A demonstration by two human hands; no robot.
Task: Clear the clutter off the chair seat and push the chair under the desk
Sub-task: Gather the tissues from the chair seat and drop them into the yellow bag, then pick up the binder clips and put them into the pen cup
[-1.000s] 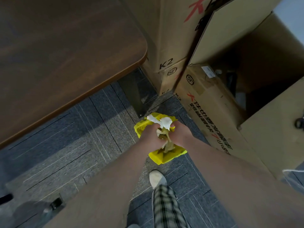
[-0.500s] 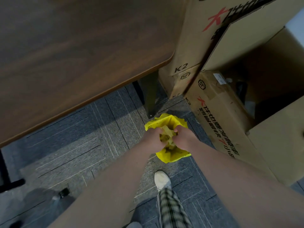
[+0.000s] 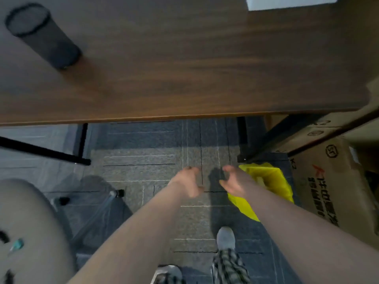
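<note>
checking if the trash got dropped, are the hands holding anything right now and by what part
Nothing is held. The left hand and right hand are both open and empty; the yellow bag lies on the floor behind the right hand.

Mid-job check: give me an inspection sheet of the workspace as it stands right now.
Surface: brown wooden desk, with one dark mesh cup on it.
Job's things: chair seat at lower left, apart from the desk, a few small items on it, too blurred to name.
Clutter: yellow bag on the carpet beside the cardboard box.
Grips: left hand and right hand open, holding nothing, above the carpet.
Cables: nothing seen.
Surroundings: grey carpet tiles, black desk frame, stacked boxes at right.
</note>
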